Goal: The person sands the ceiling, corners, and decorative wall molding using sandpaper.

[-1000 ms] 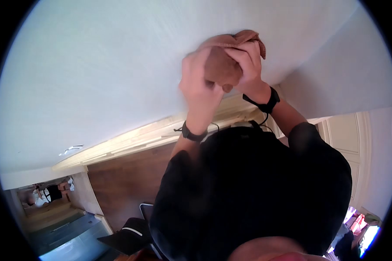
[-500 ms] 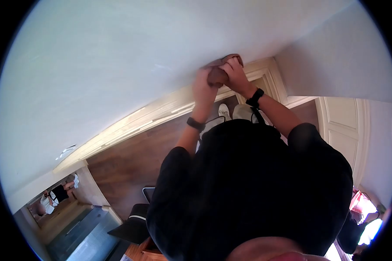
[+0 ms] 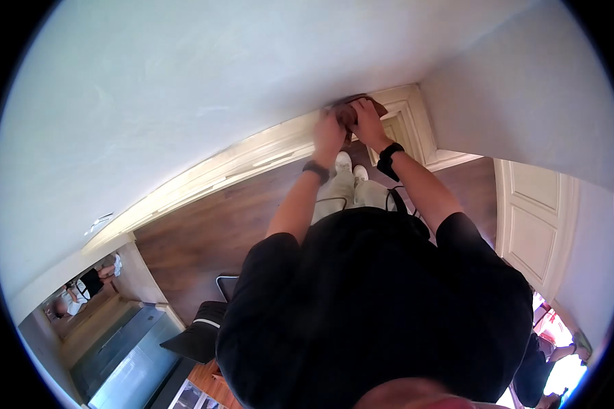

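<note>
A crumpled brown cloth (image 3: 348, 113) is bunched between my two hands, close to the lower wall where the cream trim begins. My left hand (image 3: 329, 132), smeared by motion, grips its left side. On the other side my right hand (image 3: 368, 124) has its fingers bent over the cloth, and a brown flap sticks out to the right beyond them. Whether the cloth touches the wall or the trim is hard to make out. Each wrist wears a black band.
The pale wall (image 3: 184, 82) meets a second wall (image 3: 518, 95) in a corner at right. Cream trim (image 3: 252, 157) runs above the wooden floor (image 3: 198, 238). A dark cushion (image 3: 201, 332) lies behind at left. Another person (image 3: 92, 285) appears far left, and another person's arm (image 3: 559, 352) at lower right.
The cloth has become more bunched and sits slightly lower, nearer the trim. My left hand has moved slightly right. Both my shoes now show below.
</note>
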Demonstrator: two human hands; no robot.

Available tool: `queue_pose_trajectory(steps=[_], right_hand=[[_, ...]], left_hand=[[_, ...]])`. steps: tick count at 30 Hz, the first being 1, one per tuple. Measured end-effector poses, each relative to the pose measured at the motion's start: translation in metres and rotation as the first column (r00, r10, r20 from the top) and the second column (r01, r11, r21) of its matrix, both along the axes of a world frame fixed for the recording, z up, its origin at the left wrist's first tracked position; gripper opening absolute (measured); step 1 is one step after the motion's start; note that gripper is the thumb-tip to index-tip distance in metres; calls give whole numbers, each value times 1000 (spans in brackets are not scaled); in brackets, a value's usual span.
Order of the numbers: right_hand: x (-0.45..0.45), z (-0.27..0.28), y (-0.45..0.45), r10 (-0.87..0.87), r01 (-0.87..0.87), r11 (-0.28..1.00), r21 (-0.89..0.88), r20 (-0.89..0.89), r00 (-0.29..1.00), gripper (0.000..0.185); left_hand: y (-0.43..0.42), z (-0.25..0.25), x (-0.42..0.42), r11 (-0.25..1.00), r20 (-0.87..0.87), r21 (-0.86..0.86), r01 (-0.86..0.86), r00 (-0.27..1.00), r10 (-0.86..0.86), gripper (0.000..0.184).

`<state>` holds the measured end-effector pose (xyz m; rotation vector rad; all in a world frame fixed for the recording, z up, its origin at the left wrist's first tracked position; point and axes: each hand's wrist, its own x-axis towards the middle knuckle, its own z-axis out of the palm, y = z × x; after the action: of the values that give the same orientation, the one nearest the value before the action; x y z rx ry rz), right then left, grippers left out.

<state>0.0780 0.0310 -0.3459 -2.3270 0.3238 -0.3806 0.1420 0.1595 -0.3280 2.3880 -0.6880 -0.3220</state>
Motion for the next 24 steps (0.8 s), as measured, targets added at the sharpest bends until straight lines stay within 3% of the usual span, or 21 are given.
queue_pose_trajectory(steps=[3,10,13,18,21,24], right_hand=[[10,-10,2,-1,1,1000,-10,-18,1000,48],[26,0,35,113,-111,993,44,-36,993,43],[26,0,44,124,-125,990,63,30,992,41],[22,-8,34,145,-145,987,69,10,989,46],[21,-10,26,102,-104,992,68,28,994,48],[24,-7,26,106,-101,990,95,-49,993,49]], left_hand=[[2,8,6,989,-24,140,50,999,-47,30],[33,26,3,929,-37,360,-82,994,101,27],[41,20,0,922,-27,375,-101,993,119,34],[32,39,-2,910,-93,414,27,996,13,50],[24,28,-5,938,31,346,-15,1000,4,48],[27,12,4,936,18,350,45,998,-55,40]])
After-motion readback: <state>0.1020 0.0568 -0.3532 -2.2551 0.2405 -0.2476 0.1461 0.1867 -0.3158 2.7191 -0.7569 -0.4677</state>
